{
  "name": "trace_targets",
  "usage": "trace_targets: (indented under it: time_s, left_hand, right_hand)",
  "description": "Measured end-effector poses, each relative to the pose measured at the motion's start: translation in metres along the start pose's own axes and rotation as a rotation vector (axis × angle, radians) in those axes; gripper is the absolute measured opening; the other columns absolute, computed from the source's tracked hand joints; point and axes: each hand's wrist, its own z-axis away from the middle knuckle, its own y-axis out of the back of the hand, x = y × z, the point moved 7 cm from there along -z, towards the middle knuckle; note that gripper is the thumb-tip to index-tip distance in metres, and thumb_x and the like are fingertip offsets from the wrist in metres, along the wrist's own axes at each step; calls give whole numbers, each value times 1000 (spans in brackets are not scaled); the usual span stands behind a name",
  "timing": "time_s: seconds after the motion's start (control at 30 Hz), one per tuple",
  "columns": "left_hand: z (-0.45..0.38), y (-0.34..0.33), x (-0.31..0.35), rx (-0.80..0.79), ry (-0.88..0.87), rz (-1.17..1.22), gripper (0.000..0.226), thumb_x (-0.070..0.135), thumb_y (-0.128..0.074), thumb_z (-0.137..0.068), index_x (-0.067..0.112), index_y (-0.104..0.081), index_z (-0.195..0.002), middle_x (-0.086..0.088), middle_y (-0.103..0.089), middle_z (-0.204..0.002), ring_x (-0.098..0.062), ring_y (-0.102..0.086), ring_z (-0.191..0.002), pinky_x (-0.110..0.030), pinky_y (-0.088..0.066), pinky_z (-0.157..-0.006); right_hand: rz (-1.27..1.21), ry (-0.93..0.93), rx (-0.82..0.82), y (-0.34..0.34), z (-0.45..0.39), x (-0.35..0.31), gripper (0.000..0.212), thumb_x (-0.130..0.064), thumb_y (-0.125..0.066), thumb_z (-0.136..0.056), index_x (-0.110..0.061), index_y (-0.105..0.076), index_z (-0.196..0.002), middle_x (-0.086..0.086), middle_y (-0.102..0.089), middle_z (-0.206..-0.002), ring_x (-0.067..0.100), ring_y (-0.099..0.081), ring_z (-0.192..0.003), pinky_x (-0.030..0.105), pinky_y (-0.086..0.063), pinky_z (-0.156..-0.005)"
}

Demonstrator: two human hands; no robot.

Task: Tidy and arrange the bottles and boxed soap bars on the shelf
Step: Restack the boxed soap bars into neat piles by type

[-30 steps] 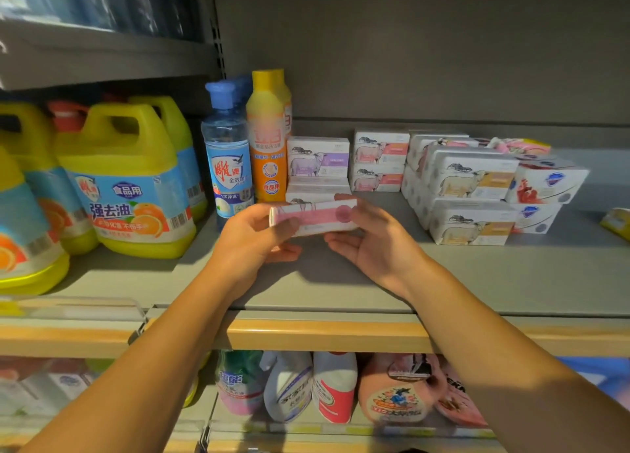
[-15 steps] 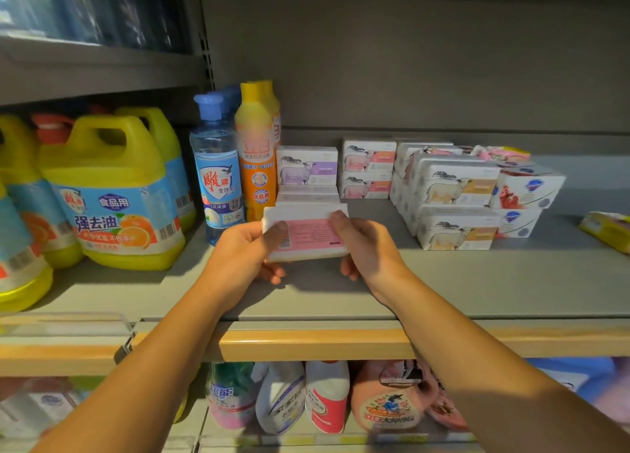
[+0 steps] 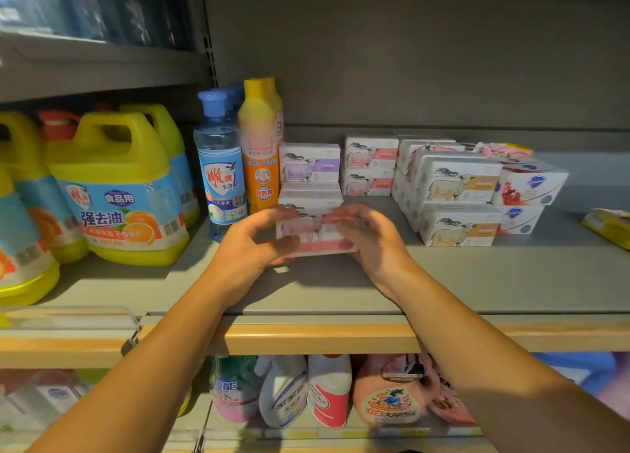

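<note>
Head view shows both hands meeting over a pink boxed soap bar (image 3: pixel 315 234) at the front of the grey shelf (image 3: pixel 443 275). The left hand (image 3: pixel 254 244) curls its fingers round the box's left end and the right hand (image 3: pixel 370 239) curls over its right end, so the box is pinched between them, printed face toward the camera; whether its base touches the shelf cannot be told, as the box is blurred. It sits just in front of a short column of lavender soap boxes (image 3: pixel 309 164), which suggests it is being squared up to join or front that column. Gripping it at both ends probably lets the person keep it level and parallel to the shelf edge. To the right, further sheep-print soap boxes (image 3: pixel 456 188) are stacked two high, touching red-and-white soap boxes (image 3: pixel 526 186) at their right side, and a yellow packet (image 3: pixel 608 225) lies well apart at the far right. To the left stand a clear blue-capped dish-liquid bottle (image 3: pixel 221 166) and an orange bottle (image 3: pixel 259 145) side by side, then yellow detergent jugs (image 3: pixel 116 186). The shelf below holds spray bottles and pink refill pouches.
</note>
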Motion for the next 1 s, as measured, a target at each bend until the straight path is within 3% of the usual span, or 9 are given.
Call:
trace_targets:
  time_s: [0.1,0.2,0.3,0.37,0.5,0.67,0.83,0.9,1.0]
  left_hand:
    - [2,4,11,87,-106,-125,45,12,-71,-87,43,-61,-117,31,-66,-113,10,-62,-105,-11,-53,-75]
    - [-1,8,6,146,-63,-64,38,10,-69,-89,40,-61,-111,18,-73,-108,-3,-68,-102,-25,-58,-78]
    - [0,8,5,139,-36,-20,25,9,-69,-88,21,-67,-110,3,-76,-106,-18,-71,-101,-33,-60,-83]
    - [1,8,10,134,-64,-51,27,15,-72,-84,19,-68,-110,4,-76,-107,-16,-71,-102,-31,-60,-83]
    - [5,8,21,126,-134,-119,40,13,-76,-81,14,-64,-119,4,-73,-115,-14,-68,-109,-34,-58,-87]
    - [14,-1,34,168,-283,-338,47,6,-80,-77,25,-64,-117,26,-69,-108,6,-63,-105,-12,-53,-82]
    - [26,-2,49,302,-485,-613,54,23,-83,-74,21,-65,-124,9,-65,-117,-8,-61,-105,-19,-55,-81]
    - [28,-2,50,312,-500,-629,54,25,-83,-74,20,-65,-125,6,-66,-118,-12,-62,-106,-23,-56,-82]
    - [27,1,50,326,-464,-554,49,29,-78,-73,27,-65,-121,15,-67,-111,-6,-64,-98,-14,-52,-81]
  right_hand:
    - [55,140,-109,-6,7,-9,55,12,-61,-84,-27,-55,-123,-16,-66,-111,11,-65,-88,26,-52,-77]
    - [178,188,-136,-12,8,-8,68,10,-64,-83,-27,-46,-137,-7,-58,-127,12,-67,-94,21,-53,-77]
    - [376,220,-88,-14,8,-8,71,6,-66,-81,-24,-44,-142,1,-50,-137,18,-61,-110,27,-51,-91]
    - [465,249,-53,-14,8,-9,71,3,-69,-80,-23,-45,-142,-1,-48,-137,12,-54,-114,19,-46,-97]
    - [595,354,22,-13,10,-15,63,-1,-73,-78,-22,-52,-134,-8,-45,-125,5,-46,-110,6,-39,-87]
    - [633,397,117,-8,12,-20,53,-3,-75,-75,-21,-54,-121,-6,-45,-111,-5,-40,-93,-3,-32,-75]
    - [636,461,123,-9,18,-25,51,-9,-78,-75,-28,-48,-111,-11,-43,-102,-24,-40,-97,-1,-34,-76]
    - [634,473,117,-9,18,-26,53,-9,-79,-74,-30,-47,-112,-11,-43,-103,-21,-41,-96,-2,-34,-76]
    - [636,465,78,-11,18,-24,54,-12,-79,-75,-24,-51,-120,-8,-45,-110,-7,-43,-94,0,-36,-75]
